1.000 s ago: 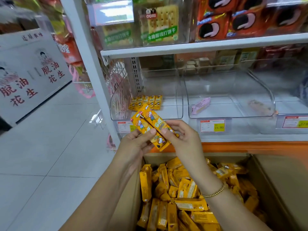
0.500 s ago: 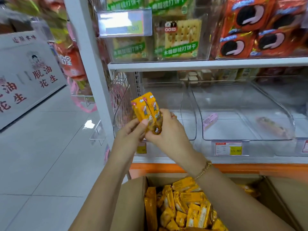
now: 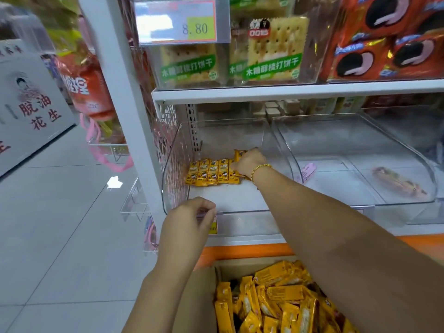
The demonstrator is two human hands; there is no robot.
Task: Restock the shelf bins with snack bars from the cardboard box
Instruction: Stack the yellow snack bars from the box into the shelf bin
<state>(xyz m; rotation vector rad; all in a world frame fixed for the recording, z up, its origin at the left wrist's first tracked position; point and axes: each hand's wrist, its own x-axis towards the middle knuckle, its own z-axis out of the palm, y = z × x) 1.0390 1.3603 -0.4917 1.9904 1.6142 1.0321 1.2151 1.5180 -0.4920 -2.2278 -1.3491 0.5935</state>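
A clear plastic shelf bin (image 3: 173, 164) on the lower shelf holds a row of yellow snack bars (image 3: 209, 173) lying side by side at its back. My right hand (image 3: 248, 162) reaches deep into that bin and grips yellow bars (image 3: 239, 153) at the right end of the row. My left hand (image 3: 192, 217) hovers in front of the bin's front lip, fingers loosely curled, holding nothing. Below, the open cardboard box (image 3: 199, 292) is full of loose yellow snack bars (image 3: 276, 301).
A second clear bin (image 3: 360, 145) to the right holds a pink packet (image 3: 308, 170) and a wrapped item (image 3: 398, 181). The upper shelf (image 3: 288, 91) carries cracker packs and red biscuit packs. A white upright (image 3: 127, 97) borders the bin; tiled aisle floor lies to the left.
My right hand has carried the yellow bars from in front of the shelf into the bin, down to the row. My left hand has let go and dropped back.
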